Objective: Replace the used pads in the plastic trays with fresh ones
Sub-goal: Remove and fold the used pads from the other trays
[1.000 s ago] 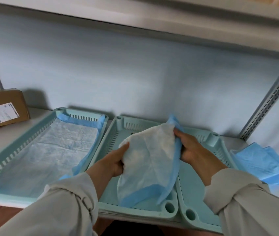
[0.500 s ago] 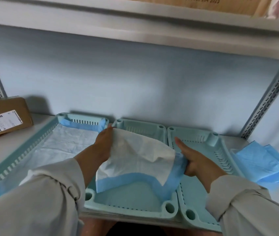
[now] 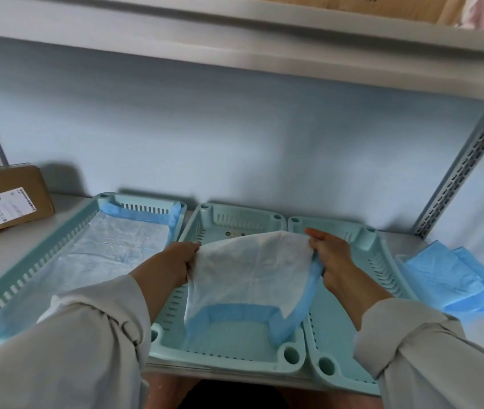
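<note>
A: Where is the pad [image 3: 249,270], and who has it?

B: It hangs over the middle tray [image 3: 229,346], near the shelf's front edge. The left hand [image 3: 172,265] pinches its left edge with curled fingers; the right hand [image 3: 330,256] pinches the right edge, thumb on top. The white face is up, with the blue border drooping toward the tray floor.

A: What might go wrong from here?

B: I judge the limp sheet could fold under itself as it lowers, leaving the blue border bunched or riding over the tray wall. A pinch that slips on one side would drop it skewed. Whether this pad is fresh or used I cannot tell.

A: How many of each thing?

B: Three plastic trays side by side: the left tray [image 3: 7,293] already lined with a pad [image 3: 102,252], the middle one bare beneath the held pad, the right tray [image 3: 382,258] bare. So two pads at the trays, plus a blue stack [image 3: 447,276] at the shelf's right edge, sheets uncountable. One cardboard box [image 3: 4,202] sits at the back left corner.
</note>
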